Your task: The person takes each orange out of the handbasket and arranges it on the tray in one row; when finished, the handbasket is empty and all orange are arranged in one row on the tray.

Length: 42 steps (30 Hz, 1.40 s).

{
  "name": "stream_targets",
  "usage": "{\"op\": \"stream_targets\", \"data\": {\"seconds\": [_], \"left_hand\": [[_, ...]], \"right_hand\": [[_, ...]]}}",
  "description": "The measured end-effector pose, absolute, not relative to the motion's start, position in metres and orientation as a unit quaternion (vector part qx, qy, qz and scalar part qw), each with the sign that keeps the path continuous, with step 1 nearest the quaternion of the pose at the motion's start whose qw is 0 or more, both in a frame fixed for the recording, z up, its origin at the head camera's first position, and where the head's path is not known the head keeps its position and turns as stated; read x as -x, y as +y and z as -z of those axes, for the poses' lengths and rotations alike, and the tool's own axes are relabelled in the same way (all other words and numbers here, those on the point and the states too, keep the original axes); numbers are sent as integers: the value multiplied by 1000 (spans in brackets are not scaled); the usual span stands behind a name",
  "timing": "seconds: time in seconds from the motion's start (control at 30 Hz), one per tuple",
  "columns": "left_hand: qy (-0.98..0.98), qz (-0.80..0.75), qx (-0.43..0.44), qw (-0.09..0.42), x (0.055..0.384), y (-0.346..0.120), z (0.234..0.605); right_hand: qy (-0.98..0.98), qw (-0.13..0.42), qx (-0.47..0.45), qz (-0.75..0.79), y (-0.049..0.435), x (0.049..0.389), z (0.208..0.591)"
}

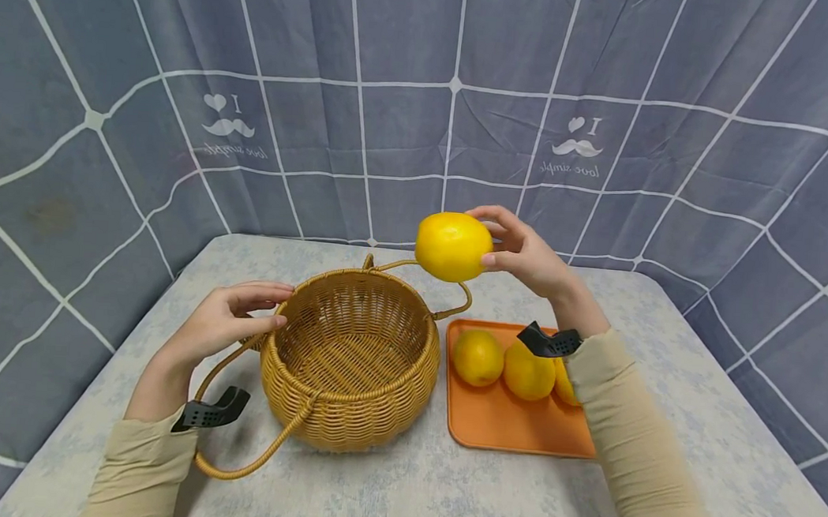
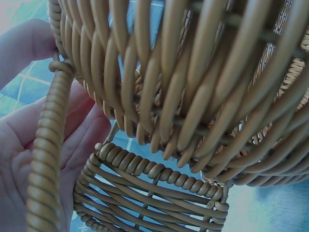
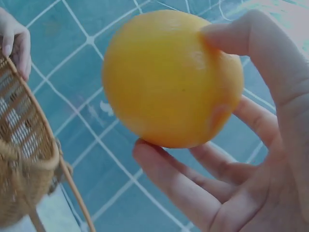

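A yellow lemon (image 1: 453,247) is up in the air, just beyond the right side of the wicker basket (image 1: 347,420). My right hand (image 1: 524,253) pinches it between thumb and fingertips. Seen from the right wrist, the lemon (image 3: 169,79) has the thumb on its upper side and fingers beneath. At the basket's left rim, my left hand (image 1: 228,318) holds on with its thumb and fingertips. In the left wrist view, the wicker weave (image 2: 159,72) hides part of those fingers. No fruit shows inside the basket.
Right of the basket, an orange tray (image 1: 503,426) bears several yellow fruits (image 1: 477,357), partly covered by my right forearm. One basket handle (image 1: 252,466) leans out front left; another handle (image 1: 462,305) sticks out at the back right. A grey-blue checked curtain (image 1: 407,131) surrounds the table.
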<state>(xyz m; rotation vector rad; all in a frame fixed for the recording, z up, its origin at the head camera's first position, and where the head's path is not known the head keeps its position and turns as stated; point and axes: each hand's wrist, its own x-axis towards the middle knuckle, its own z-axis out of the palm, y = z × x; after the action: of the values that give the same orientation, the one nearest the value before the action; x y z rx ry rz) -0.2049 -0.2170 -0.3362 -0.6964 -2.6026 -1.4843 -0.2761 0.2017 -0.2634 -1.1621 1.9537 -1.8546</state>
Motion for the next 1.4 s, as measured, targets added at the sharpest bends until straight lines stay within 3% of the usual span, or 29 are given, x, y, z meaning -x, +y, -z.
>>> {"op": "stream_targets", "data": {"seconds": [0.43, 0.87, 1.2, 1.4], "left_hand": [[-842, 487, 228, 37, 206, -218, 337], [-840, 491, 225, 37, 206, -218, 337], [-848, 484, 214, 26, 205, -218, 337], [-851, 479, 214, 25, 206, -217, 337]], "right_hand": [[699, -31, 222, 679, 276, 231, 278], [657, -179, 84, 728, 334, 187, 315], [687, -241, -41, 684, 439, 206, 419], [665, -263, -84, 694, 458, 202, 453]]}}
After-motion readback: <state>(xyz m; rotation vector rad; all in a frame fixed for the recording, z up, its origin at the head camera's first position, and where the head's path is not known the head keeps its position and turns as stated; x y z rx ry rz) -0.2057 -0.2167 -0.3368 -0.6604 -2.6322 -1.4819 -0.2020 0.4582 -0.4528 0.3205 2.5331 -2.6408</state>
